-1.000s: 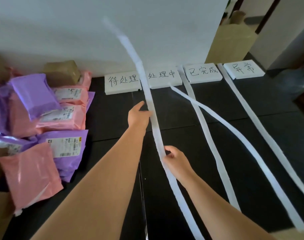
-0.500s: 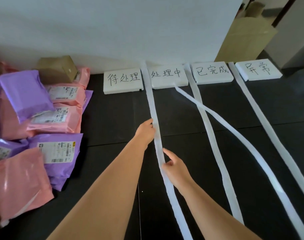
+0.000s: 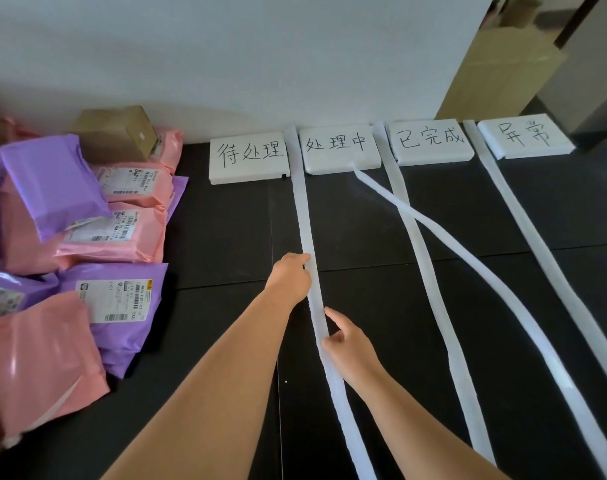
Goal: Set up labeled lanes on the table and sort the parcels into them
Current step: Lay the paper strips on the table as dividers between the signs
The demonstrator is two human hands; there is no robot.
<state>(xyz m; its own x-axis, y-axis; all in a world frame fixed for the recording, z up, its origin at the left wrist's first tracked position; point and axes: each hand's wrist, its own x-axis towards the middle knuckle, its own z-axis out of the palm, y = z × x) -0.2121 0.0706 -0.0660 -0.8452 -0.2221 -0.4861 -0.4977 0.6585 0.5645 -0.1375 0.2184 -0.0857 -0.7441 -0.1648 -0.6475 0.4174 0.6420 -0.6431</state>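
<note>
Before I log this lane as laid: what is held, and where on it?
The leftmost white strip. The right hand pinches its right edge; the left hand touches its left edge farther up, grip unclear.

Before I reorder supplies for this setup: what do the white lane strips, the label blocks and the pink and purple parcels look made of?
Lane strip: soft matte white foam or paper; it curves limply, edges uneven. Label block: rigid white foam, likely polystyrene; thick, notched corner, ink-lettered. Pink parcel and purple parcel: glossy plastic mailer film; shiny creases, stuck-on paper labels.
</note>
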